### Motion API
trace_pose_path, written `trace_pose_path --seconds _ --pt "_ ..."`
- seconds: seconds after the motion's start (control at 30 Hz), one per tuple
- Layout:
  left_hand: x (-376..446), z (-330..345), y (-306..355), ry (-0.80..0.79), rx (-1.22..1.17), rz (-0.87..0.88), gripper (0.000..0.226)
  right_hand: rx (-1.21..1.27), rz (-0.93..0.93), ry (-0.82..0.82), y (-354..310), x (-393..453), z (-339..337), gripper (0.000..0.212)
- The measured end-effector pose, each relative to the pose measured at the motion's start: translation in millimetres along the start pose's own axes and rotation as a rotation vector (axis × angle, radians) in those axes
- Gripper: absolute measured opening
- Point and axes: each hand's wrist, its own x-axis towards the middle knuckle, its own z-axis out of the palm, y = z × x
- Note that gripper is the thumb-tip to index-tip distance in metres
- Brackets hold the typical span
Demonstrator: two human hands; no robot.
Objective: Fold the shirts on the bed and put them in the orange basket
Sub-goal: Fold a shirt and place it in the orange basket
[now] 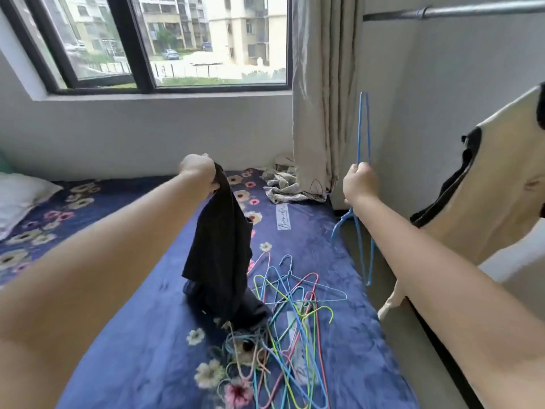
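Blue floral bed (309,231): left hand (198,172) clutches limp black cotton shirt (219,246), best regripped at shoulders; right hand (360,184) grips blue wire hanger (363,128)

left hand (198,172) fisted, right hand (360,184) fisted, arms outstretched

The cream garment (483,199) runs off the right edge, its shape unclear. The black shirt's (219,249) lower end bunches on the bed (309,228), so its outline cannot be told. The pillow (17,199) is cropped at the left edge.
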Motion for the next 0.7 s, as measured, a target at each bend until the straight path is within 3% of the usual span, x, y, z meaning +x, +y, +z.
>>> trace_pose_path --seconds 0.07,0.23,0.47,0.6,0.7 --pt "7 4 -27 -0.004 0.087 0.006 0.024 -0.132 0.038 -0.1 32 -16 15 0.029" --pt "4 10 -64 -0.14 0.163 -0.057 0.032 -0.41 0.227 -0.253 110 -49 42 0.03" --pt "15 -24 -93 -0.371 0.285 -0.014 0.032 -0.428 0.407 -0.539 172 -93 95 0.034" --pt "25 -48 -98 -0.398 0.307 -0.001 0.03 -0.496 0.313 -0.731 182 -112 119 0.032" --pt "29 -62 -94 -0.406 0.211 0.005 0.032 -0.288 0.229 -0.776 159 -112 128 0.033"
